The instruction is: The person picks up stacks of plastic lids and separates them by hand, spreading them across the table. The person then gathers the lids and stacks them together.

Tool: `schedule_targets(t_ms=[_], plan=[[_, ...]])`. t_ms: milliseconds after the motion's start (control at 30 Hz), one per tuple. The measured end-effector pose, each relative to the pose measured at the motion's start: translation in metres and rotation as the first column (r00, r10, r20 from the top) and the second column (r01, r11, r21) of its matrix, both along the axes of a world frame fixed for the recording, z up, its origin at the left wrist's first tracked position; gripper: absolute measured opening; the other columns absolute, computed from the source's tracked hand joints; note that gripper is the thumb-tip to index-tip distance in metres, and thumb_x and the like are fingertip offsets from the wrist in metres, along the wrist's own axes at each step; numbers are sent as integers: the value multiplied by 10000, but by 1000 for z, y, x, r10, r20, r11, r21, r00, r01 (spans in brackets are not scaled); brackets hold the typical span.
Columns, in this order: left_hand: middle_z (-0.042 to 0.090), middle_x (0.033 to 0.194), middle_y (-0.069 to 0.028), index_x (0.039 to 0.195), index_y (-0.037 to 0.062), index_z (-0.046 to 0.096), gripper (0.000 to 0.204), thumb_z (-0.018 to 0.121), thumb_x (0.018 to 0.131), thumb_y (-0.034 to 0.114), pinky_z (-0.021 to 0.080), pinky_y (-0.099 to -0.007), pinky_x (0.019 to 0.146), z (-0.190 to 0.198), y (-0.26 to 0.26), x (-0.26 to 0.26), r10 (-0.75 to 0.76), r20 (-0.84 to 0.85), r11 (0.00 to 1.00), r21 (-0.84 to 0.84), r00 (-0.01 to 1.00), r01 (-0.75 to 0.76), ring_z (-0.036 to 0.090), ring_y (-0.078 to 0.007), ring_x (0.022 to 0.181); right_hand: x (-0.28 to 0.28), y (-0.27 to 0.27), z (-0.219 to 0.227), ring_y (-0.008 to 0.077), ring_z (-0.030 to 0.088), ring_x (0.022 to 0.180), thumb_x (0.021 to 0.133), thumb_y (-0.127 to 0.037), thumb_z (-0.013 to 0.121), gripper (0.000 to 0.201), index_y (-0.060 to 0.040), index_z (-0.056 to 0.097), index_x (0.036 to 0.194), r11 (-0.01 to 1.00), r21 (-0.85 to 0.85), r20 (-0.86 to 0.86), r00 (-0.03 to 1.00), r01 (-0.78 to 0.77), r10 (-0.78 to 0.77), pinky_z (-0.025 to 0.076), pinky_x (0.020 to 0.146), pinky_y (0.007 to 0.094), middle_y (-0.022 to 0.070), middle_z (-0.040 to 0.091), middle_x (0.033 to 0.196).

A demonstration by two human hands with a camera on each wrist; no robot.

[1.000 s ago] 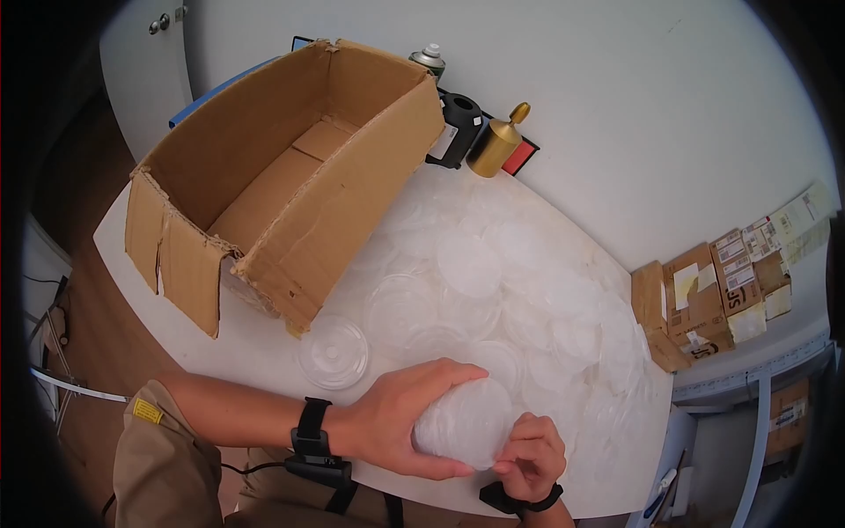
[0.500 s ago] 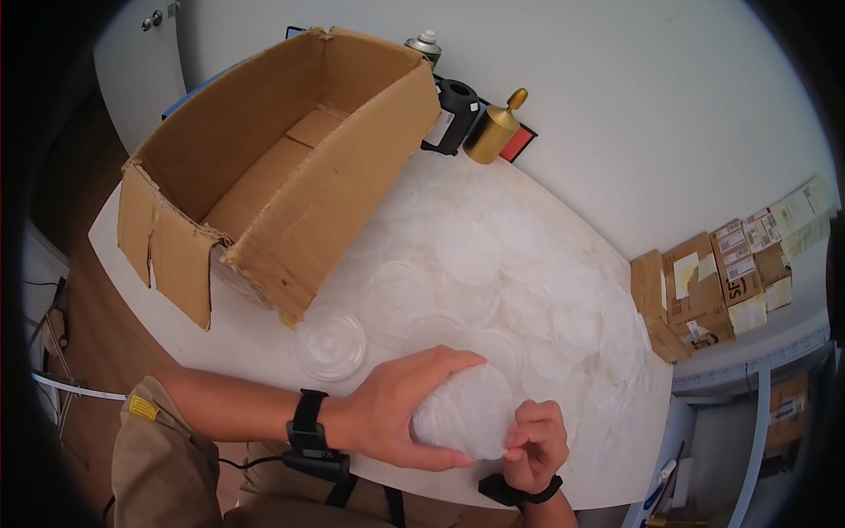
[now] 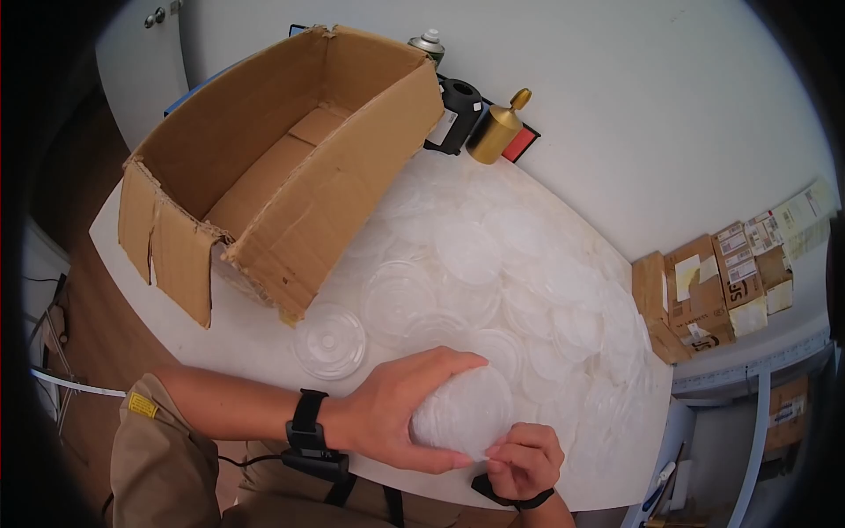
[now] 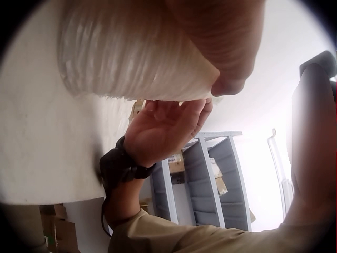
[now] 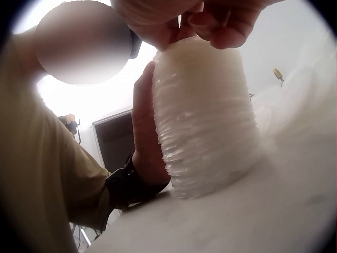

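A tall stack of clear plastic lids (image 3: 465, 412) stands near the table's front edge. The left hand (image 3: 396, 409) grips it, thumb and fingers spread round its sides. At the stack's top edge is the right hand (image 3: 525, 459), its fingers curled and their tips close together. In the right wrist view the fingers (image 5: 226, 26) are at the top of the ribbed stack (image 5: 205, 121); whether they pinch a lid is unclear. The left wrist view shows the stack (image 4: 126, 52) beside the right hand (image 4: 163, 126). Many loose lids (image 3: 546, 299) lie beyond.
An open cardboard box (image 3: 343, 194) stands at the back left, with a single lid (image 3: 330, 341) near its corner. Behind are a spray can (image 3: 429, 42), a black device (image 3: 455, 114) and a gold container (image 3: 495, 132). Small boxes (image 3: 691, 299) stand at the right.
The right hand has shifted slightly down and left along the stack's edge since half a second ago. The left hand keeps its grip on the stack.
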State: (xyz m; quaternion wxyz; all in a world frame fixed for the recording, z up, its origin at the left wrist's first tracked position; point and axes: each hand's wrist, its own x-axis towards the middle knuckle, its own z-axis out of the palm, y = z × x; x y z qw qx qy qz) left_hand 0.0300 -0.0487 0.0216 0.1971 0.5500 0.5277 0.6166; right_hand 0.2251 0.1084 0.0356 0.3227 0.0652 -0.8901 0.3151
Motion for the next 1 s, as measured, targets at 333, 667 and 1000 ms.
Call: schedule_targets(t_ms=[333,667,1000], plan=[[620,1175,-201,1383,-9,491,839,870,704,304,525,-384,869,1,1,0,15,-49,1000,19,999,-14,642,-372,1034,-4,-6,1,224,635,654,770,-129,835,200,-66,710,913,998,-63,28,1000,9,-7,473,537,319,63,679,827],[608,1192,-199,1400,-6,478,852,872,708,297,520,-378,875,1,3,0,-22,-38,999,36,999,23,636,-368,1041,-8,-3,11,226,628,635,782,-51,776,131,-42,698,887,986,-158,116,990,-63,82,480,533,316,92,674,827],[600,1200,-211,1408,-8,484,842,841,685,236,517,-382,885,1,1,-1,-32,-15,999,37,999,32,628,-372,1050,-13,-5,9,204,613,607,765,-59,790,161,-48,707,903,996,-27,82,993,-85,87,457,492,291,77,660,837]])
